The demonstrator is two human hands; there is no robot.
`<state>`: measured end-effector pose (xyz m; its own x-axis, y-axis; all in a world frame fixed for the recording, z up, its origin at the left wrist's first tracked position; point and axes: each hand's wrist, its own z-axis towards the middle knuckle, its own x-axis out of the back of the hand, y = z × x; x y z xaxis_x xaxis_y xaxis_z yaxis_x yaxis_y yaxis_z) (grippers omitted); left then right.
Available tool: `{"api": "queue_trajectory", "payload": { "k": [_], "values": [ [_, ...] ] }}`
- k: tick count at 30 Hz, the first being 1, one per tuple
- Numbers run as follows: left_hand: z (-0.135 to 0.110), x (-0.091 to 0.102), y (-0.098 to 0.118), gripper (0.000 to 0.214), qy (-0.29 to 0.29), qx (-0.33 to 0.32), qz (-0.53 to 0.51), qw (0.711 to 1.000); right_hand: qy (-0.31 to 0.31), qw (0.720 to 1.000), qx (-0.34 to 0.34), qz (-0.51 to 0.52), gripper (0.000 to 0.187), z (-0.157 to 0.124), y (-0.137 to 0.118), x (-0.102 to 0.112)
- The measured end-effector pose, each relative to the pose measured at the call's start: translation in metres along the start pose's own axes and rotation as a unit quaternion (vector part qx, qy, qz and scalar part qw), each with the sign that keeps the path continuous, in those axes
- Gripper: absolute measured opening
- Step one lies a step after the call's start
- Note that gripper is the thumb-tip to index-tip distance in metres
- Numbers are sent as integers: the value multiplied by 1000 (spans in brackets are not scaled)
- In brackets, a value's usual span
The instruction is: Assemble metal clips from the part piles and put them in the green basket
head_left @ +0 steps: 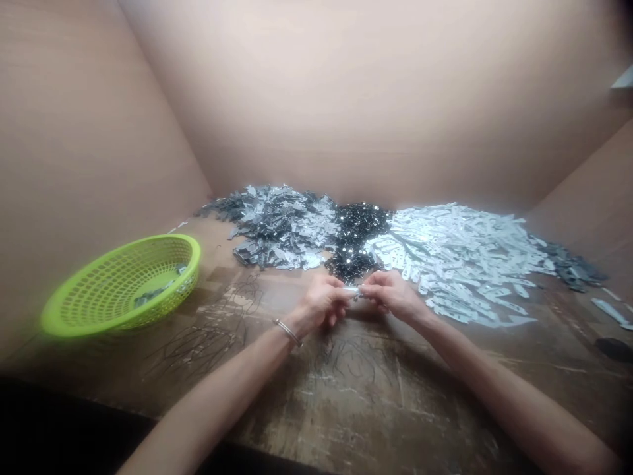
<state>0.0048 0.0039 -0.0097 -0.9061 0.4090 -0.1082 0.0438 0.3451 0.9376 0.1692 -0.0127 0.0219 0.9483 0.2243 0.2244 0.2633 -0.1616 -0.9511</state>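
My left hand (325, 298) and my right hand (392, 295) meet over the middle of the table. Between their fingertips is a small silvery metal piece (352, 289), pinched from both sides; its exact shape is too small to make out. Just beyond the fingers lies a heap of small dark shiny parts (359, 231). Flat pale metal strips (465, 251) are piled close to my right hand. To the left of the dark parts rises a pile of grey metal pieces (287, 227). A metal bangle circles my left wrist.
A lime-green plastic basket (64, 323) stands on the left with a few metal pieces inside. Wooden panels (346, 99) enclose the worn wooden tabletop (326, 409) at the back and sides. Darker grey pieces (568, 267) lie at far right, near a round black object (613, 348).
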Motion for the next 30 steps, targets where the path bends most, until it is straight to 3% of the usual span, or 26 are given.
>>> {"api": "queue_trajectory", "payload": {
  "k": [4, 11, 16, 19, 22, 24, 27, 30],
  "values": [
    [3, -5, -5, 19, 32, -17, 10, 999, -4, 1000, 1, -21, 18, -4, -3, 1],
    [-5, -9, 5, 16, 51, -37, 22, 998, -95, 994, 25, -52, 26, -8, -2, 8],
    [-11, -13, 10, 10, 80, -65, 62, 993, -7, 981, 108, -161, 24, -10, -2, -1],
    [-14, -19, 8, 10, 139, -108, 127, 976, 62, 965, 163, -193, 26, -11, 1, -8],
    [-15, -28, 4, 12, 213, -150, 178, 949, 117, 953, 177, -217, 25, -12, 4, -13],
    [-14, -31, 3, 13, 233, -159, 185, 941, 139, 945, 183, -232, 26, -13, 3, -14],
    [-13, -27, 3, 13, 200, -140, 146, 959, 139, 954, 173, -202, 27, -14, -1, -11],
    [-12, -16, 7, 14, 57, -64, 51, 995, 26, 990, 110, -80, 24, -13, -3, -4]
  ]
}}
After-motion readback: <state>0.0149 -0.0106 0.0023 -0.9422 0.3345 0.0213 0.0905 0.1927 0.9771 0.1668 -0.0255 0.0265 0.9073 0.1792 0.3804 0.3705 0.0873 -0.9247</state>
